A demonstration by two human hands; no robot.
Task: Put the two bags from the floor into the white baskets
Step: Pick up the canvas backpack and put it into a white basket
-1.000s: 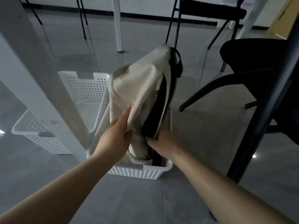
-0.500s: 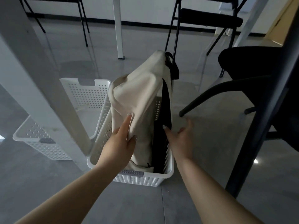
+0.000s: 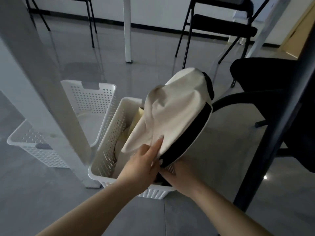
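Observation:
A cream canvas bag [image 3: 177, 113] with a black band and black handle is tilted to the right over the near white basket [image 3: 109, 140]. Its lower end is down inside the basket, its top leans out past the right rim. My left hand [image 3: 141, 166] grips the bag's lower cream edge. My right hand [image 3: 180, 178] holds it from below at the black band, fingers hidden under the bag. Something yellowish [image 3: 136, 123] shows inside the basket behind the bag. A second white basket [image 3: 92, 103] stands to the left, behind a table leg.
A white table leg [image 3: 51, 92] rises just left of the near basket. A black chair [image 3: 272, 86] and a dark slanted leg [image 3: 279, 126] stand close on the right. Further chairs [image 3: 221, 26] and another white leg [image 3: 127, 29] are at the back on the grey floor.
The bag has tipped from upright to leaning right over the basket. My right hand went from open beside it to underneath, gripping the black band. The view moved closer and left.

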